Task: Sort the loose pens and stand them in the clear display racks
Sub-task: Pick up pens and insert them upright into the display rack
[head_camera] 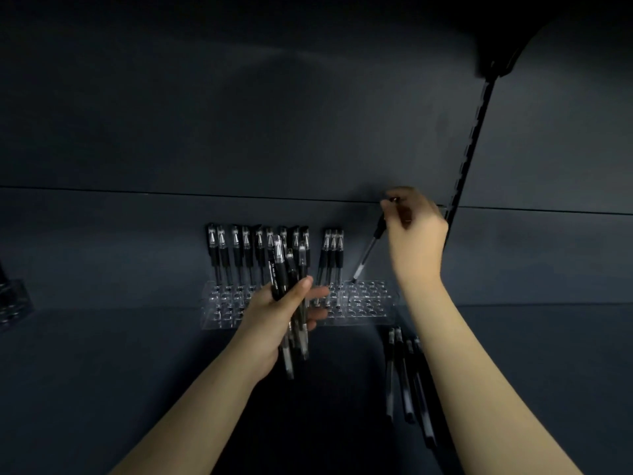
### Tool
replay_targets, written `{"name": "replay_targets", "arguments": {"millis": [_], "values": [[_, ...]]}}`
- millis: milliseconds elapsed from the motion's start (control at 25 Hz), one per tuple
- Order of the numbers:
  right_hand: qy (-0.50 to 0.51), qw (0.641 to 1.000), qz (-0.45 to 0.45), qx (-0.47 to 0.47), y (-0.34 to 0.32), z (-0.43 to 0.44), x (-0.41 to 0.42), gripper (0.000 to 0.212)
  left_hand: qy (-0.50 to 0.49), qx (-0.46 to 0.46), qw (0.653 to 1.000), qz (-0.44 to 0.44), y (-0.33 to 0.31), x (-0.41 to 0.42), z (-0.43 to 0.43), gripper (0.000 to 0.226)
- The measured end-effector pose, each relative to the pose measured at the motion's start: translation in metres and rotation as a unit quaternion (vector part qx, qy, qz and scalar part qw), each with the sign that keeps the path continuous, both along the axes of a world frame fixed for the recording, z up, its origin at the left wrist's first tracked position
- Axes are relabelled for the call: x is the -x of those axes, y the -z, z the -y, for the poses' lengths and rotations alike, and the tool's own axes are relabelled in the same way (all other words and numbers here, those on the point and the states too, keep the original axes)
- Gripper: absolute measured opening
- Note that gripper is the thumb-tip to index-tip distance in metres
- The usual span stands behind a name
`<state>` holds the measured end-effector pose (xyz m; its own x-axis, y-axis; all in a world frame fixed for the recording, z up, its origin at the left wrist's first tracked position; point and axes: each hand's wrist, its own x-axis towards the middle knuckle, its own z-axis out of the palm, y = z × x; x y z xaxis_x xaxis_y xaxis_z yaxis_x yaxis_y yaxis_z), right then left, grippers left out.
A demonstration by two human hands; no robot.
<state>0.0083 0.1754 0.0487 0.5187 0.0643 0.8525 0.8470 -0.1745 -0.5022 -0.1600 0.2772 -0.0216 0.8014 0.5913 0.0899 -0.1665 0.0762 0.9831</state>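
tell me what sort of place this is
Likely a shop's stationery display, dimly lit: a clear pen rack with black gel pens standing along its back rows sits on a dark shelf, and a slotted shelving upright runs up the back panel at right.

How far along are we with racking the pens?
Done: about a dozen pens stand along the back of the clear rack. In hand: the right hand holds one pen at a free hole; the left hand grips a bundle. Left: that bundle, the loose pens lying to the right, many empty holes.
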Motion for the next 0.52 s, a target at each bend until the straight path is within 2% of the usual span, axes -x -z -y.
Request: {"name": "replay_targets", "arguments": {"millis": [320,520], "values": [[-0.011,1.000,0.009,0.024,0.015,-0.008,0.000,0.009,-0.004,-0.014,1.000,0.010,0.001,0.000,-0.003,0.018],[-0.032,0.992,0.044,0.116,0.026,-0.015,-0.007,0.015,-0.014,0.018,0.999,0.023,0.002,0.000,-0.007,0.026]]}}
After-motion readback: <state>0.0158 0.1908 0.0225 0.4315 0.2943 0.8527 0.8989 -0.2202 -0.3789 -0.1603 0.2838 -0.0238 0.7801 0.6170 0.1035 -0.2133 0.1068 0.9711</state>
